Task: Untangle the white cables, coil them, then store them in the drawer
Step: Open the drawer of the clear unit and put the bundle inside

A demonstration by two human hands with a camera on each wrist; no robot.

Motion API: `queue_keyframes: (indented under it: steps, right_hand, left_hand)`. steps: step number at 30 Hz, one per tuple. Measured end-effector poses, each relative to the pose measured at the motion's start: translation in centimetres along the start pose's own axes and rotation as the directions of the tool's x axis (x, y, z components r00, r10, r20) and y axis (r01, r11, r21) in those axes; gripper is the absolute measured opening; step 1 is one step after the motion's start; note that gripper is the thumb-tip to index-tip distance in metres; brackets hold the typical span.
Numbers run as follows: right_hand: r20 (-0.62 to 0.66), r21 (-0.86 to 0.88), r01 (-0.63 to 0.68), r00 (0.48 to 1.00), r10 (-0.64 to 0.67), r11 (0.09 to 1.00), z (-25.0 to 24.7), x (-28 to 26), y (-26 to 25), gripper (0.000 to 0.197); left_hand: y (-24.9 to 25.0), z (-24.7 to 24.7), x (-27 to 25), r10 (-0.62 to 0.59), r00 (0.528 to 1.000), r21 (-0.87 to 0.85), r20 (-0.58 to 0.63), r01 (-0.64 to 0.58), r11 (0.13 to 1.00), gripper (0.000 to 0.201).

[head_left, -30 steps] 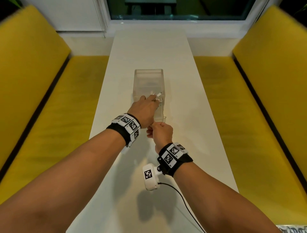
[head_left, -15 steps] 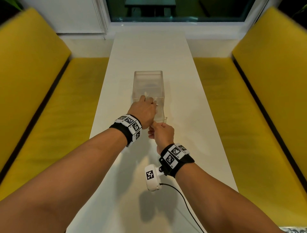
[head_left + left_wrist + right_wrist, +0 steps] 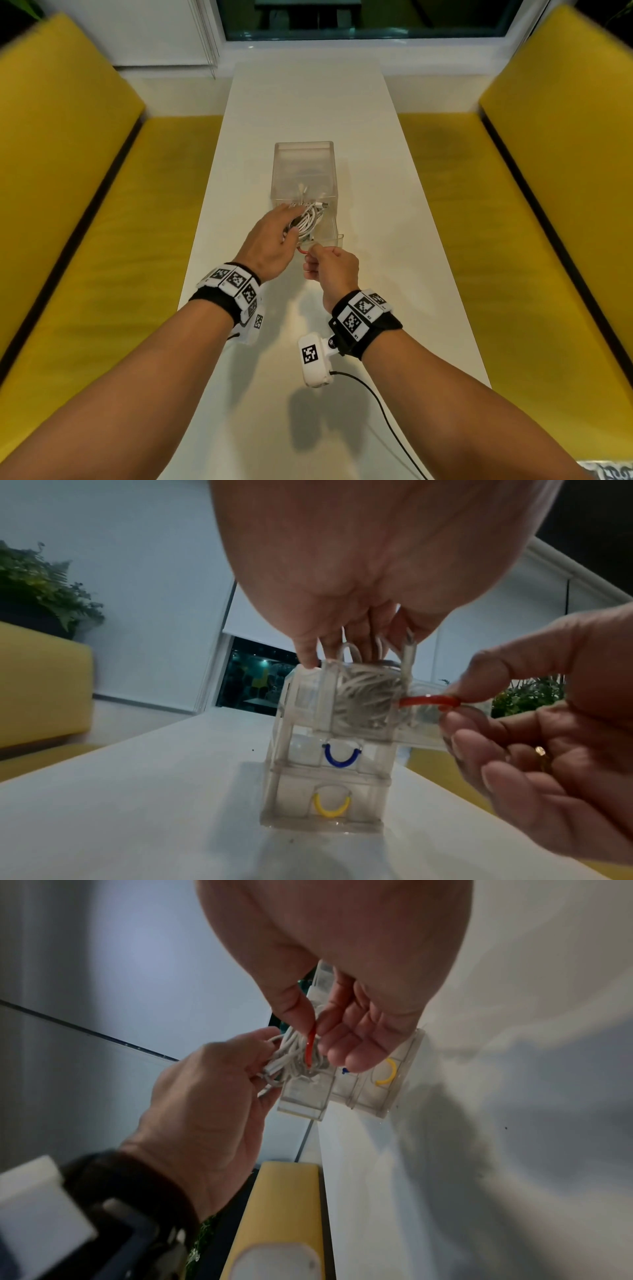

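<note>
A clear three-drawer unit (image 3: 303, 161) stands mid-table with its top drawer (image 3: 331, 236) pulled out toward me. The coiled white cables (image 3: 308, 219) lie in that drawer, a connector poking over the rim. My left hand (image 3: 274, 238) reaches down into the drawer and holds the coil between thumb and fingers; the left wrist view shows its fingers (image 3: 356, 631) among the cables (image 3: 366, 693). My right hand (image 3: 330, 265) pinches the drawer's red loop handle (image 3: 428, 700) between thumb and forefinger, also seen in the right wrist view as the red handle (image 3: 311, 1047) beside the cables (image 3: 291, 1053).
The middle drawer with a blue handle (image 3: 341, 757) and the bottom drawer with a yellow handle (image 3: 331, 807) are pushed in. The unit stands on a long white table (image 3: 308, 96) between two yellow benches (image 3: 102, 222). A black wrist-camera lead (image 3: 383, 407) trails near me.
My left hand has moved back toward me and left, uncovering the coil, which now lies lower in the open drawer. My right hand has kept its pinch on the handle.
</note>
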State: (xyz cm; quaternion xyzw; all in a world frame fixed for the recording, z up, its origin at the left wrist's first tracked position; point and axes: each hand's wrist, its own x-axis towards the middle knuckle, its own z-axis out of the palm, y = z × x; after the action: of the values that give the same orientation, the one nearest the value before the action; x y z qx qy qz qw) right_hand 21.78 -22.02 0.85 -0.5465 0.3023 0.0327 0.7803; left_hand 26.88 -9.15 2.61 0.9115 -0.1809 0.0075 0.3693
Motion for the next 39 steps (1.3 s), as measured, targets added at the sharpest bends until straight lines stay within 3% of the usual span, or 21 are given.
queue_keyframes:
  steps: [5, 10, 15, 22, 29, 36, 39]
  right_hand:
    - [-0.004, -0.002, 0.005, 1.000, -0.005, 1.000, 0.1, -0.1, 0.2, 0.007]
    - [-0.012, -0.012, 0.010, 1.000, -0.010, 1.000, 0.0, 0.0, 0.2, 0.015]
    - [-0.023, -0.029, 0.007, 1.000, -0.008, 1.000, 0.1, 0.1, 0.3, 0.012]
    - [-0.026, -0.004, -0.002, 1.000, 0.002, 1.000, 0.4, -0.4, 0.6, 0.014]
    - [-0.031, 0.005, -0.007, 0.999, 0.007, 1.000, 0.6, -0.4, 0.5, 0.008]
    - [-0.026, 0.001, -0.001, 1.000, 0.001, 1.000, 0.7, 0.0, 0.6, 0.006]
    - [-0.017, -0.006, -0.001, 1.000, 0.001, 1.000, 0.7, 0.0, 0.6, 0.010]
  left_hand:
    - [-0.3, 0.2, -1.2, 0.022, 1.000, 0.256, -0.008, -0.019, 0.966, 0.040]
    - [1.5, -1.2, -0.8, -0.004, 1.000, 0.281, -0.030, 0.012, 0.960, 0.033]
    - [2.3, -2.4, -0.5, -0.093, 0.977, 0.346, 0.192, 0.022, 0.938, 0.043]
    - [2.4, -4.0, 2.3, -0.157, 0.939, 0.367, 0.305, 0.036, 0.929, 0.020]
    - [2.1, -1.4, 3.1, -0.113, 0.961, 0.467, 0.252, -0.019, 0.884, 0.009]
    - [2.6, 0.0, 3.0, -0.136, 0.985, 0.435, 0.104, 0.078, 0.897, 0.008]
    - [2.7, -1.0, 3.1, -0.192, 0.976, 0.368, 0.104, 0.141, 0.919, 0.021]
